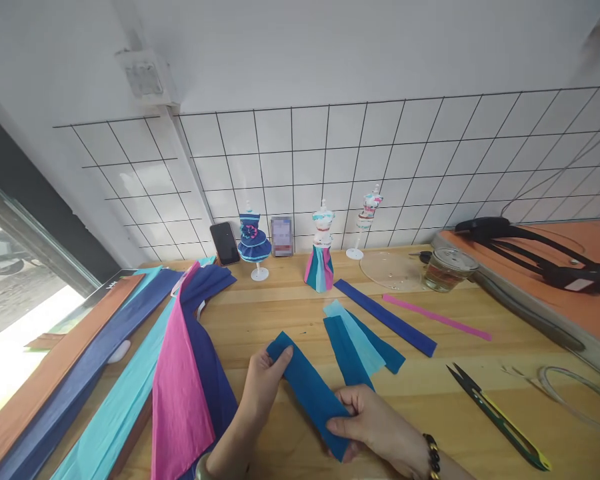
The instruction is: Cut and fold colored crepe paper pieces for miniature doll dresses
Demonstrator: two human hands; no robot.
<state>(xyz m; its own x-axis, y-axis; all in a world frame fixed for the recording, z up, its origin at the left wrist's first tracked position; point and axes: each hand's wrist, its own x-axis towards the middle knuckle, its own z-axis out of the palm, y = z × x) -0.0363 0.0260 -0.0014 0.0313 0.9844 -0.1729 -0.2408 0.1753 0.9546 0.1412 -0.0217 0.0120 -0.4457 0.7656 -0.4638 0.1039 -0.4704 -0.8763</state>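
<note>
A teal crepe paper strip [307, 387] slants between my two hands over the wooden table. My left hand [265, 380] pinches its upper end between thumb and fingers. Lower down, my right hand [367, 423] grips the other end, thumb on top. Just beyond the right hand lie cut teal pieces [347, 350] and a light blue piece [365, 343], partly overlapping. Farther back stands a small dress form [323, 227] with a skirt of teal, light blue and pink panels.
Long crepe paper sheets in pink [183, 393], turquoise [125, 383] and brown cover the left side. Thread snips [497, 417], a dark blue strip [385, 317], a pink strip [437, 317] and a glass jar [447, 270] lie rightward. Two more dress forms [254, 243] and a phone [225, 243] stand by the wall.
</note>
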